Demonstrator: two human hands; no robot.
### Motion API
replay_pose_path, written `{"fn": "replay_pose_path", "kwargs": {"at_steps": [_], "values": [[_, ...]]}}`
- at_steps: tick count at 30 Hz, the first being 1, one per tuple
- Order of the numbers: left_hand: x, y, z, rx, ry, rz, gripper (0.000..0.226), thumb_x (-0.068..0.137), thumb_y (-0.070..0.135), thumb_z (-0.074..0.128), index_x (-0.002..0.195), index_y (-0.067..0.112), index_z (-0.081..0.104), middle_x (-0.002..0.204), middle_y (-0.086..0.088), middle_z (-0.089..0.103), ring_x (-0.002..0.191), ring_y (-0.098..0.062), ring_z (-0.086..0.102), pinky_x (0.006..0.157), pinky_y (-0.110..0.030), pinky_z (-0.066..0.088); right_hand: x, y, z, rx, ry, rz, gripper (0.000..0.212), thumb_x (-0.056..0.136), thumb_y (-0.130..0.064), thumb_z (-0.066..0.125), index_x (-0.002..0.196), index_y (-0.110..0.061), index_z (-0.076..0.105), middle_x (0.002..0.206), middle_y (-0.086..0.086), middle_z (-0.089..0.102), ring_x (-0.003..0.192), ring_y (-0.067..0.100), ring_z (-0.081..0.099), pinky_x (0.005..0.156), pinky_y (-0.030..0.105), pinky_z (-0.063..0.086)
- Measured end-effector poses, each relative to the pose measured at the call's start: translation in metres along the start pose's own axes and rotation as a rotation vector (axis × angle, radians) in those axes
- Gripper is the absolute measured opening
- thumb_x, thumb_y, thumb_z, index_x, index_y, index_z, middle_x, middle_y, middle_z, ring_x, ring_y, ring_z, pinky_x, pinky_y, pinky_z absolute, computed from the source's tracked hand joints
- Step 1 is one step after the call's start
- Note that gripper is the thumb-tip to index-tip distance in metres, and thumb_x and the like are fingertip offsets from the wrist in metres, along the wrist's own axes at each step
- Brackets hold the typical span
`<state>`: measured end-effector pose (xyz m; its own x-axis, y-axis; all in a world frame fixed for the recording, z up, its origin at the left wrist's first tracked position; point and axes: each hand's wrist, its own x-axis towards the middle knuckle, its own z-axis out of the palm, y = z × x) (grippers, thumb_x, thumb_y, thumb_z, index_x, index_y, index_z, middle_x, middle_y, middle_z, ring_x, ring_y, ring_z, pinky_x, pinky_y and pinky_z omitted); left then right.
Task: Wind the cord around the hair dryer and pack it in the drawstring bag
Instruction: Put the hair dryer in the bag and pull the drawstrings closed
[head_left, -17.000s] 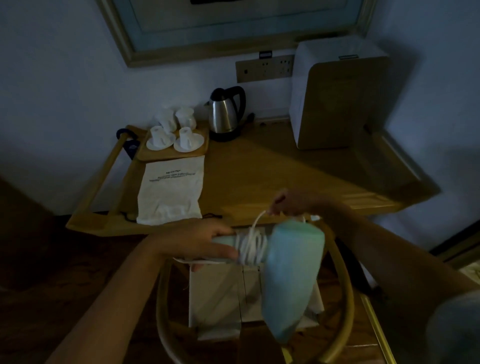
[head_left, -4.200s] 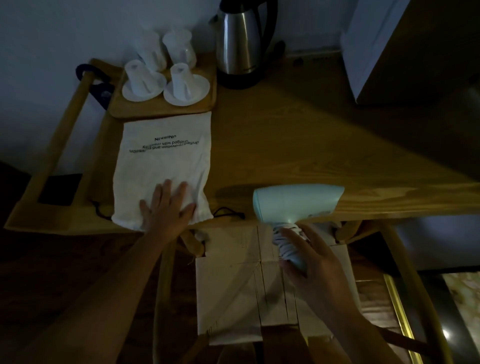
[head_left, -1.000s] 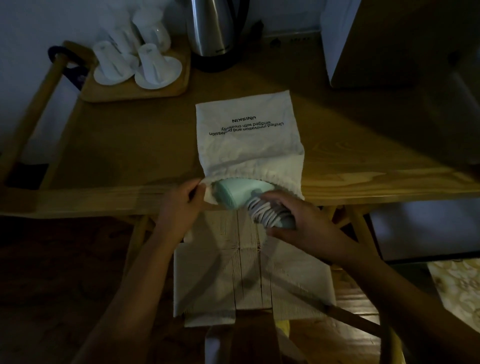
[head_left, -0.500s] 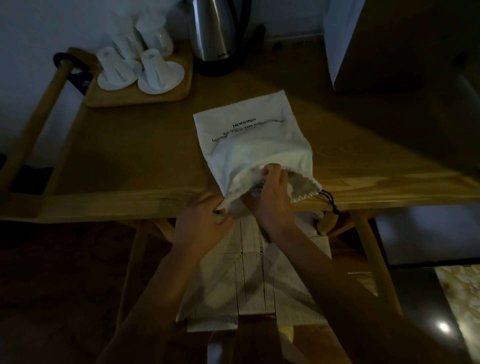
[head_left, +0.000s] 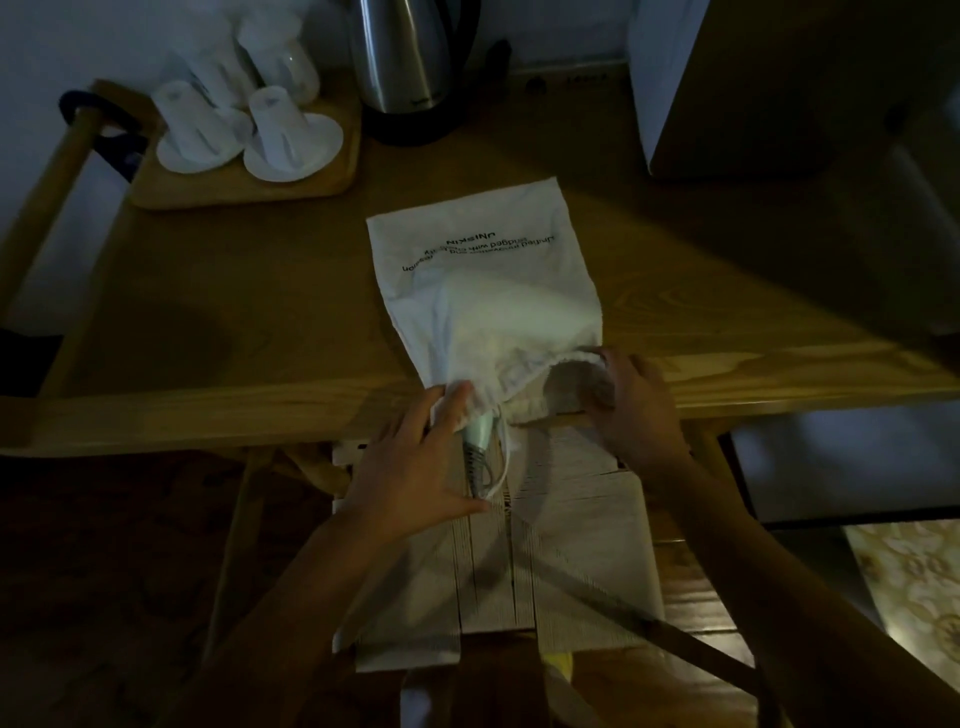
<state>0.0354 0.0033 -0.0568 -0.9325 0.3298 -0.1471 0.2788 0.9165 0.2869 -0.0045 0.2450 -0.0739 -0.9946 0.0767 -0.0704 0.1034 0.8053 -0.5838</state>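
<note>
A white cloth drawstring bag (head_left: 483, 291) with black printed lettering lies flat on the wooden tabletop (head_left: 249, 312) in the centre of the frame, its open mouth turned toward the lower edge of the tabletop. The pale mint-green hair dryer (head_left: 479, 431) sits mostly inside it: its body makes a rounded bulge under the cloth, and only the end of the handle pokes out of the mouth, just over the tabletop's near edge. A loop of the white cord (head_left: 493, 467) hangs from that handle end, below the bag.

The left hand (head_left: 415, 467) is at the left side of the mouth, its fingers (head_left: 457, 402) gripping a bunch of the bag's hem right beside the handle. The right hand (head_left: 631, 400) is at the right side of the mouth, its fingers curled over the gathered rim of the cloth and holding it open there.

In the upper left of the frame a small wooden tray (head_left: 311, 187) carries upturned white cups on saucers (head_left: 283, 130). A stainless-steel electric kettle (head_left: 405, 57) on a black base stands at the top centre, and a white and wood-panelled box (head_left: 779, 88) fills the upper right. Below the tabletop, in the lower centre, a chair with a pale woven seat (head_left: 571, 545) stands.
</note>
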Motion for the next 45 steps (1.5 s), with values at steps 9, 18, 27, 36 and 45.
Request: {"fn": "replay_pose_path", "kwargs": {"at_steps": [9, 18, 27, 36, 45], "values": [[0.019, 0.017, -0.002, -0.346, 0.291, -0.214, 0.061, 0.067, 0.055, 0.073, 0.116, 0.021, 0.059, 0.104, 0.007, 0.064, 0.083, -0.011, 0.062, 0.065, -0.028, 0.053, -0.006, 0.002, 0.006, -0.007, -0.080, -0.214, 0.037, 0.086, -0.007, 0.054, 0.122, -0.012, 0.048, 0.113, 0.012, 0.054, 0.094, 0.020, 0.049, 0.072, 0.027, 0.037], [0.038, 0.032, -0.002, -0.536, 0.324, -0.250, 0.025, 0.074, 0.040, 0.073, 0.087, 0.020, 0.064, 0.066, 0.017, 0.052, 0.058, 0.006, 0.048, 0.050, -0.017, 0.032, 0.012, 0.014, -0.027, 0.131, 0.210, 0.212, 0.065, 0.076, -0.008, 0.071, 0.131, -0.011, 0.037, 0.135, 0.017, 0.038, 0.122, 0.033, 0.040, 0.096, 0.041, 0.041], [0.044, 0.028, -0.001, -0.624, 0.264, -0.345, 0.020, 0.079, 0.038, 0.069, 0.088, 0.022, 0.061, 0.075, 0.014, 0.060, 0.069, -0.005, 0.061, 0.057, -0.021, 0.048, -0.034, -0.025, 0.030, -0.063, 0.240, -0.162, 0.027, 0.076, -0.037, 0.059, 0.092, -0.016, 0.064, 0.093, 0.004, 0.068, 0.090, 0.026, 0.060, 0.081, 0.037, 0.044], [0.047, 0.025, -0.007, -0.649, 0.180, -0.323, 0.019, 0.081, 0.040, 0.066, 0.086, 0.023, 0.059, 0.073, 0.014, 0.058, 0.063, 0.001, 0.055, 0.049, -0.009, 0.037, 0.011, -0.043, 0.040, -0.268, 0.281, -0.085, 0.024, 0.058, -0.017, 0.081, 0.077, -0.018, 0.067, 0.078, 0.002, 0.070, 0.077, 0.029, 0.062, 0.071, 0.034, 0.045], [0.079, 0.018, -0.013, -0.489, 0.193, -0.285, 0.020, 0.083, 0.037, 0.065, 0.078, 0.018, 0.062, 0.069, 0.006, 0.061, 0.066, -0.013, 0.061, 0.063, -0.037, 0.055, -0.008, -0.032, 0.049, -0.065, 0.361, -0.181, 0.024, 0.070, -0.019, 0.071, 0.093, -0.016, 0.067, 0.087, 0.005, 0.069, 0.079, 0.026, 0.064, 0.066, 0.032, 0.046]]}}
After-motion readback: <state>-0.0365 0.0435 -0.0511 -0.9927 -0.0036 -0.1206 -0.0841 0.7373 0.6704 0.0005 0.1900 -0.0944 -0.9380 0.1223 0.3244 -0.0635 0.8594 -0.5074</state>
